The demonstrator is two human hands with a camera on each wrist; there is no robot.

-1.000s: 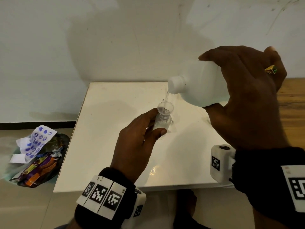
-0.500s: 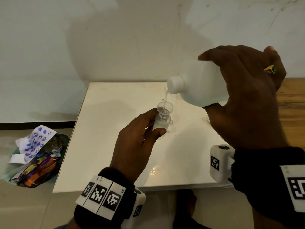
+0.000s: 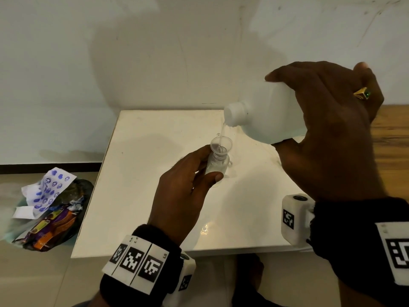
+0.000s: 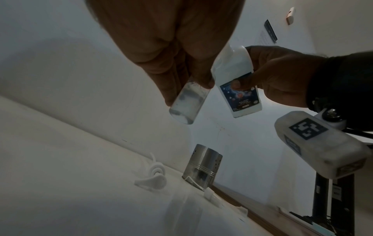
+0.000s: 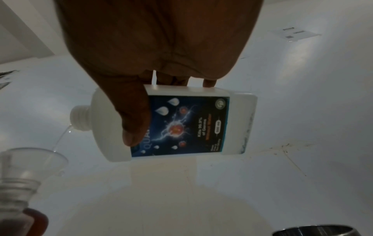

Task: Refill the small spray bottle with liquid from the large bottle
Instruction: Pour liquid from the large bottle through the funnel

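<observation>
The small spray bottle [image 3: 215,168] was held above the middle of the white bench [image 3: 141,196] by the left hand [image 3: 183,191], its fingers [image 3: 213,176] and thumb curled round the clear body; its long axis stood nearly upright, mouth toward 12 o'clock, with a clear funnel [image 3: 221,145] seated in the neck. The large bottle [image 3: 265,116] was gripped by the right hand [image 3: 332,134], fingers wrapped over its back and the thumb pressed on the label [image 5: 181,124]. Its long axis lay almost level, tipped slightly down, the open neck pointing toward 9 o'clock, just above the funnel at about 1 o'clock from it. A thin stream [image 5: 60,138] was seen falling from the neck into the funnel. Overflow was judged the main risk: the small bottle appeared partly filled, and a steeper tilt could have flooded the funnel faster than it drained. The stream could also have missed the rim had either hand drifted, and the funnel could have been toppled by a knock. A steel shaker [image 4: 201,167] and a white cap [image 4: 151,177] stood on the bench.
</observation>
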